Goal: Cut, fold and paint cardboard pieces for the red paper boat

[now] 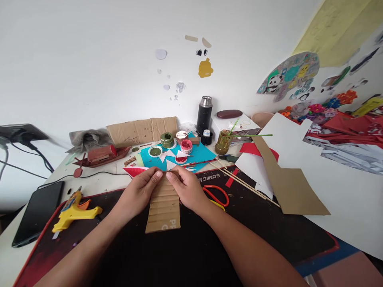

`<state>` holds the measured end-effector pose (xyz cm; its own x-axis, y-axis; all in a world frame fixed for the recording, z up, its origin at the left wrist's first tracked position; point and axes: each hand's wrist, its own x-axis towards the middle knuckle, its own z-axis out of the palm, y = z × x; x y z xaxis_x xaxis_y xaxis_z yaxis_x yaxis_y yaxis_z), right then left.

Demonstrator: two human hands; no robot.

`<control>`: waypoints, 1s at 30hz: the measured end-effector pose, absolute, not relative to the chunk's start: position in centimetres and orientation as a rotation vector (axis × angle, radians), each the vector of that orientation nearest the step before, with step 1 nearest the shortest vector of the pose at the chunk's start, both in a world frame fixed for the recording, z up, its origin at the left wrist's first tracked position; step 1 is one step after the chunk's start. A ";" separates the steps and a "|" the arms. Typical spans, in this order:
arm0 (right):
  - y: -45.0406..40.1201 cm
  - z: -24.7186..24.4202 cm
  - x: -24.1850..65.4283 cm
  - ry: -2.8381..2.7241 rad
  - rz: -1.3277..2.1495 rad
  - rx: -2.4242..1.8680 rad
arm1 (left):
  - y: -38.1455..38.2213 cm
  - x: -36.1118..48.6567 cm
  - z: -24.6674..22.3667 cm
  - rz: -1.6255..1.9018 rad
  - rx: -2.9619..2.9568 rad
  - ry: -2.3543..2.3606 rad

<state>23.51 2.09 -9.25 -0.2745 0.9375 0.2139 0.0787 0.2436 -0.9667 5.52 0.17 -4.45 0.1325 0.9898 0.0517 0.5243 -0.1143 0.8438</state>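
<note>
A strip of brown cardboard (164, 207), creased crosswise with pale printed letters at its near end, is held between my two hands over the dark mat. My left hand (140, 189) grips its far left edge, thumb on top. On the far right edge, my right hand (187, 187) pinches it the same way, the two thumbtips close together. My fingers under the cardboard are hidden. Just right of my right hand lie scissors with red and yellow handles (217, 195). Behind my left hand a red and white piece of paper (136, 171) shows.
A yellow glue gun (76, 211) and a black tablet-like device (38, 213) lie at left. Open paint jars (167, 140) stand on blue paper (200, 151). Behind are a black flask (205, 115) and a brush jar (223, 142). Wooden sticks (248, 185) and cut cardboard (299, 193) lie right.
</note>
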 end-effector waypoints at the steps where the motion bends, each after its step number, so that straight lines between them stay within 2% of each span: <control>1: 2.0 -9.0 23.6 -1.589 1.186 -0.954 | 0.1 5.4 -4.2 0.868 1.747 1.473; 7: 2.0 -8.2 24.0 -1.534 1.312 -0.842 | -0.3 5.4 -2.9 0.824 1.826 1.531; 16: 1.4 -8.4 23.4 -1.563 1.092 -0.963 | -1.3 6.4 -4.1 0.956 1.868 1.608; 25: 1.9 -8.5 23.8 -1.550 1.018 -1.016 | -0.3 5.7 -3.7 0.757 1.428 1.353; 30: 2.1 -7.9 24.1 -1.438 1.167 -0.929 | -0.9 6.1 -3.0 0.726 1.416 1.337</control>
<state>24.14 2.09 -7.95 -0.1827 0.9547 0.2347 -0.0334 0.2325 -0.9720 6.09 -0.87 -2.95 0.2037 0.9566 -0.2084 0.3458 0.1289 0.9294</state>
